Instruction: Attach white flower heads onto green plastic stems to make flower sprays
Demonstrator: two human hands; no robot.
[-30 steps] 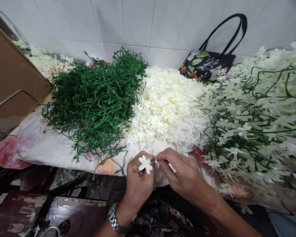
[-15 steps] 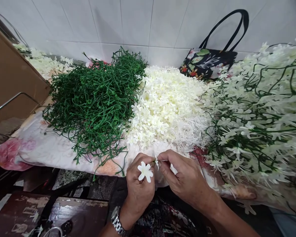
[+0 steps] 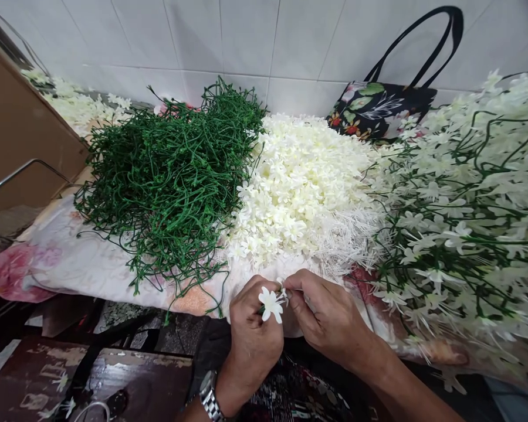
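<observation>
Taking the spot where the fingertips meet as the middle of the clock: the left hand (image 3: 257, 334) is curled into a loose fist with a white flower (image 3: 271, 305) gripped in it, the bloom poking out toward the right hand (image 3: 332, 316). Most of whatever stem it's got is hidden in the fist. The right thumb and index finger are pinched together on a small white piece (image 3: 284, 288), right up close to the left fingertips, too tiny to make out properly. Dead ahead at 12 o'clock there's a big heap of loose white blooms (image 3: 299, 181), with a patch of thin white strands (image 3: 356, 240) at about 2. Tangled green stems (image 3: 171, 176) are piled at 10, and a big bunch of flowers on green stems (image 3: 466, 234) sits around 2 to 3. All that's on a floral cloth (image 3: 88, 266), plus a black flowery bag (image 3: 382, 111) against the wall at 1.
</observation>
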